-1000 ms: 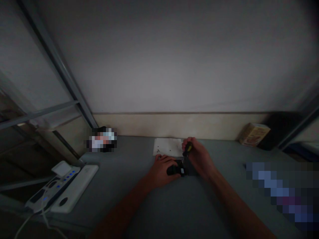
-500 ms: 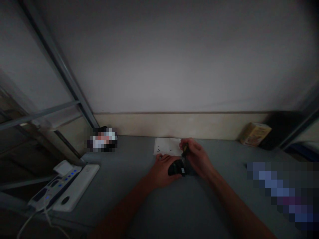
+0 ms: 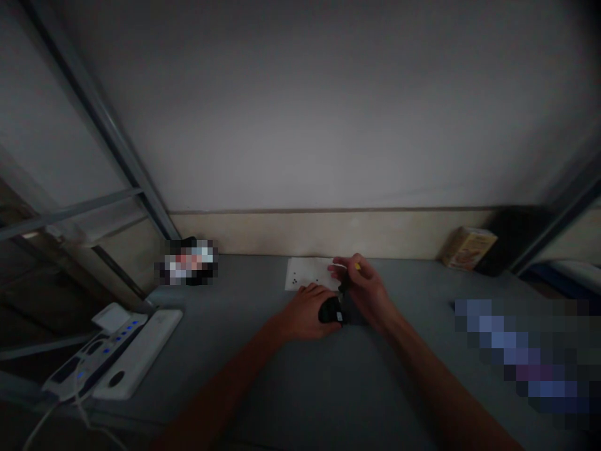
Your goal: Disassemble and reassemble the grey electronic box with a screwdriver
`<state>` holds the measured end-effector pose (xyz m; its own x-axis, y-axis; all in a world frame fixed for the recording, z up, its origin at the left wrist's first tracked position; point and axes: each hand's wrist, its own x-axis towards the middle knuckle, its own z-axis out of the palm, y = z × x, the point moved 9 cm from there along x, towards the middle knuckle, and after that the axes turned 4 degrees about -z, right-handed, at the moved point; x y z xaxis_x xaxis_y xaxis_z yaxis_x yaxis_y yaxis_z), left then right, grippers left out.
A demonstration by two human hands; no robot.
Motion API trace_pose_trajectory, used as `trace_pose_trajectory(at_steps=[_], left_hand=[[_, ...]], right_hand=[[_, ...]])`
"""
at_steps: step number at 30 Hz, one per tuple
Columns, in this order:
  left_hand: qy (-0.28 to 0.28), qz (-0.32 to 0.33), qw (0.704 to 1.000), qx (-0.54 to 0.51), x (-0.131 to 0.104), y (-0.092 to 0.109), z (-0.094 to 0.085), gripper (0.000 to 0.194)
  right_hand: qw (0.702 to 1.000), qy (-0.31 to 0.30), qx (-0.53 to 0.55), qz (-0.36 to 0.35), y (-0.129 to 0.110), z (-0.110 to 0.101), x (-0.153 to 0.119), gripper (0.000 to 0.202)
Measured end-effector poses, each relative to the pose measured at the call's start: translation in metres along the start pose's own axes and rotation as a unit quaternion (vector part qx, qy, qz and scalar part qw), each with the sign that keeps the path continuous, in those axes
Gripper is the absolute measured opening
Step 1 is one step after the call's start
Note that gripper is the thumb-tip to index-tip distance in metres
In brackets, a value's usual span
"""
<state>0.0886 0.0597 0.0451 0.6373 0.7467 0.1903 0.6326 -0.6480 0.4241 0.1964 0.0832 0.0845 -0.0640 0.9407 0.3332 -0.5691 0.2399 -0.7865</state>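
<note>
Near the middle of the grey table, a small black device (image 3: 330, 311) with a white label lies in the curve of my left hand (image 3: 307, 313), whose fingers and thumb grip its edges. To its right, my right hand (image 3: 364, 285) is closed around a dark screwdriver (image 3: 357, 266) with a yellow end. The tool points down toward the device's right side; its tip is too dark to make out. Behind my left hand lies a white sheet (image 3: 305, 269) with several tiny dark screws (image 3: 294, 281) on it.
A power strip (image 3: 94, 351) with blue lights and cables stands at the left, beside a long white case (image 3: 141, 357). A blurred item (image 3: 188, 262) sits at the back left. At the back right is a yellowish box (image 3: 468, 248), with a blurred bluish item (image 3: 511, 351) nearer.
My right hand has turned on the screwdriver, its fingers more spread and the yellow end now showing. The whole view has shifted slightly.
</note>
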Motion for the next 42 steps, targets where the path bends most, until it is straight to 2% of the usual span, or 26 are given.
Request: trace_pose_trajectory(at_steps=[4, 8, 14, 18, 21, 25, 30, 34, 37, 42], left_hand=[[0.032, 0.004, 0.999, -0.014, 0.000, 0.000, -0.002, 0.054], [0.051, -0.003, 0.998, -0.028, -0.003, -0.004, 0.001, 0.057], [0.069, 0.004, 0.997, -0.038, -0.005, -0.003, 0.000, 0.059], [0.069, 0.004, 0.997, -0.040, -0.005, -0.002, -0.001, 0.060], [0.071, -0.001, 0.997, -0.042, -0.006, -0.004, 0.000, 0.061], [0.077, -0.008, 0.996, -0.049, -0.006, -0.006, 0.000, 0.062], [0.062, -0.012, 0.996, -0.057, -0.005, -0.005, -0.001, 0.062], [0.059, -0.018, 0.997, -0.051, -0.005, -0.006, -0.001, 0.063], [0.067, -0.013, 0.996, -0.053, -0.004, -0.007, 0.000, 0.065], [0.057, -0.015, 0.996, -0.061, -0.004, -0.008, 0.002, 0.067]], right_hand=[[0.999, 0.025, -0.004, -0.031, -0.002, -0.004, 0.002, 0.022], [1.000, 0.014, 0.013, -0.001, 0.003, -0.002, 0.004, 0.033], [0.999, -0.006, -0.034, 0.000, 0.000, 0.006, -0.002, 0.025], [0.999, 0.008, -0.036, -0.024, 0.000, 0.005, 0.000, 0.026], [1.000, 0.003, -0.006, 0.001, 0.003, 0.004, 0.002, 0.035], [1.000, 0.001, -0.026, 0.005, 0.001, 0.003, -0.001, 0.024], [0.999, 0.024, -0.040, -0.017, 0.002, 0.001, 0.000, 0.027], [1.000, 0.021, -0.009, 0.008, 0.005, 0.001, 0.003, 0.037], [0.999, 0.028, -0.023, 0.007, 0.002, -0.003, 0.002, 0.026], [0.999, 0.039, -0.008, -0.010, 0.002, -0.005, 0.001, 0.024]])
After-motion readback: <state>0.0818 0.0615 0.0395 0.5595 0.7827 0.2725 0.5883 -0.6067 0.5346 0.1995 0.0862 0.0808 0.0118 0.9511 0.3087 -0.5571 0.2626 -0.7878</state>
